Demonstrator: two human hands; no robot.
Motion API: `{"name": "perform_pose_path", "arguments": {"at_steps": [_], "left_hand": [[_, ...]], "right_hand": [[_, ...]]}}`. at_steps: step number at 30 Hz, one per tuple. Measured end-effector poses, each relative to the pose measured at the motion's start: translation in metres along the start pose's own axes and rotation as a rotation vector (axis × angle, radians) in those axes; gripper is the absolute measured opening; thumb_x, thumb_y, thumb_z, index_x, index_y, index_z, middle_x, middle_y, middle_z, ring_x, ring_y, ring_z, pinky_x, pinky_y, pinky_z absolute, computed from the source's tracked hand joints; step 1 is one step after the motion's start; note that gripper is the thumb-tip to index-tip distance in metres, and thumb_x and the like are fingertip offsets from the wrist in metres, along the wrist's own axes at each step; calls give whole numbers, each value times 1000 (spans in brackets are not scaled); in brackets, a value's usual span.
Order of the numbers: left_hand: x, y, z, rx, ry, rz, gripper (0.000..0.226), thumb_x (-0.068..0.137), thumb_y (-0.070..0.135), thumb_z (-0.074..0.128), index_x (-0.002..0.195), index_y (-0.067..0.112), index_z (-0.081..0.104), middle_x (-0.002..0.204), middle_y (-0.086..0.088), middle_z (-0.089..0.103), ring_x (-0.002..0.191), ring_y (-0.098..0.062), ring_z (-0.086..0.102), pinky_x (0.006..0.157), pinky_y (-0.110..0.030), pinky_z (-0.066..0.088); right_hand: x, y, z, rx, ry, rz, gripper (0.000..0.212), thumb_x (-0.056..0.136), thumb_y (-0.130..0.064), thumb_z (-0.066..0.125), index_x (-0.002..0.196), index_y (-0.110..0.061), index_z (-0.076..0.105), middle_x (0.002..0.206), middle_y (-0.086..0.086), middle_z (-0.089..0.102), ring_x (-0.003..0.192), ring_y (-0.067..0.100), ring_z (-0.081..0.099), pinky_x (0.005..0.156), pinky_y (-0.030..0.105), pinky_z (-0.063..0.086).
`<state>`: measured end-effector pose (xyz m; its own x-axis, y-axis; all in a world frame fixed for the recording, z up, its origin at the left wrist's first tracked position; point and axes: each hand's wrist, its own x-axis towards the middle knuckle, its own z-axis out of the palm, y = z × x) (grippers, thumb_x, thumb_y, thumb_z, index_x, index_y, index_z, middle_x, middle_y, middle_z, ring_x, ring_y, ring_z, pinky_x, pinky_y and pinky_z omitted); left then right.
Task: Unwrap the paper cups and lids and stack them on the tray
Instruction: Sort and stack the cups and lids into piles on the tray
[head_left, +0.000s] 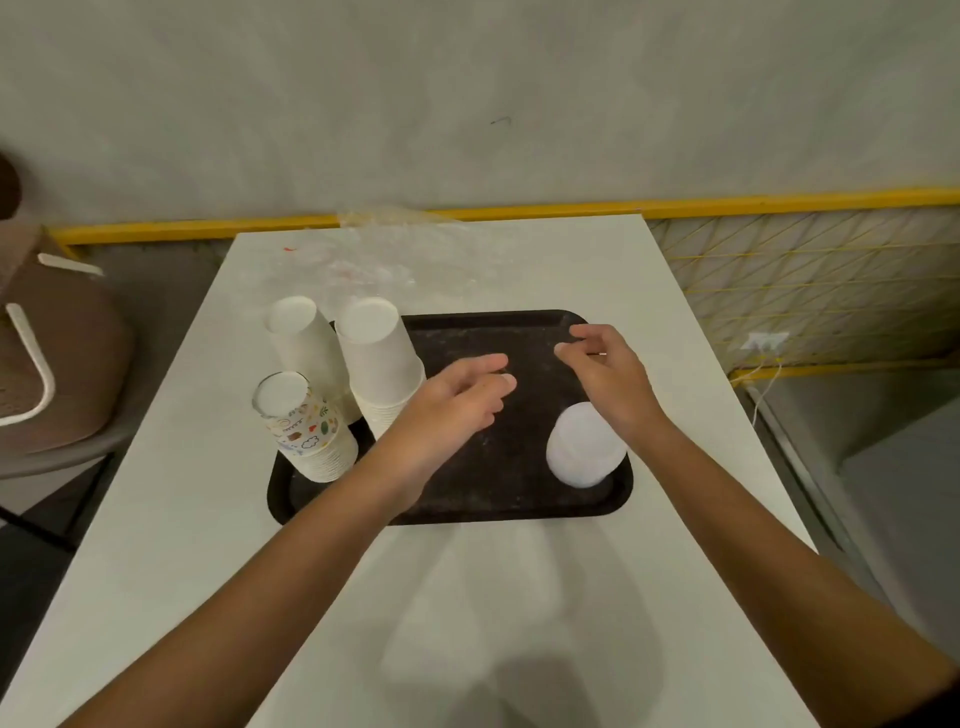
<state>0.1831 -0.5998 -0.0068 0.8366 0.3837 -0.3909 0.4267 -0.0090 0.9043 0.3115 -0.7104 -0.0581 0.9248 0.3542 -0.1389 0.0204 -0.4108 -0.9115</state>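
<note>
Now, with left hand (457, 397) and right hand (605, 371) loose and empty above the tray (493, 493); cup stacks (382, 364) along its left edge; lids (584, 447) at its near-right corner; square any leaning stack gently.

Left hand (457, 400) and right hand (605, 376) hover over the tray (519, 501), fingers loose. Cup stacks (382, 358) stand on its left, lids (584, 447) on its right, and seemingly plastic wrap (374, 260) lies beyond.

Bare tray (519, 332) centre, cup stacks (382, 364) crowding left, lid stack (584, 447) near right corner
</note>
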Motion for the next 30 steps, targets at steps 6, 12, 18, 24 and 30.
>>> {"name": "perform_pose_path", "arguments": {"at_steps": [6,12,18,24,30], "left_hand": [[-25,29,-63,-18,206,255,15,91,25,53,98,33,63,111,4,65,99,-9,64,93,-27,49],[-7,25,-129,12,396,414,17,88,18,59,94,33,63,104,6,65,95,-11,62,87,-28,49],[36,-5,-182,442,404,226,65,77,29,73,133,27,42,134,4,45,118,-15,47,90,-30,41],[80,-35,-199,600,230,-6,95,70,30,79,144,26,21,147,-9,27,129,-30,39,104,-43,38],[100,-29,-197,604,156,58,75,73,17,77,134,23,33,119,-2,44,104,-21,48,81,-32,47]], "right_hand": [[7,-34,34,28,-125,-68,34,92,-27,55,124,-17,50,107,-4,52,99,10,52,73,11,39],[25,-53,59,10,-215,-69,31,91,-27,57,120,-16,53,115,5,59,105,18,58,95,29,46],[44,-60,79,-10,-259,-31,30,90,-25,58,118,-15,54,112,3,58,98,16,59,87,25,47],[63,-61,102,-29,-298,26,24,89,-21,59,112,-14,57,111,6,61,97,19,60,92,31,50],[77,-63,123,8,-345,38,16,90,-18,59,105,-14,60,108,7,63,92,17,60,86,27,51]]}}
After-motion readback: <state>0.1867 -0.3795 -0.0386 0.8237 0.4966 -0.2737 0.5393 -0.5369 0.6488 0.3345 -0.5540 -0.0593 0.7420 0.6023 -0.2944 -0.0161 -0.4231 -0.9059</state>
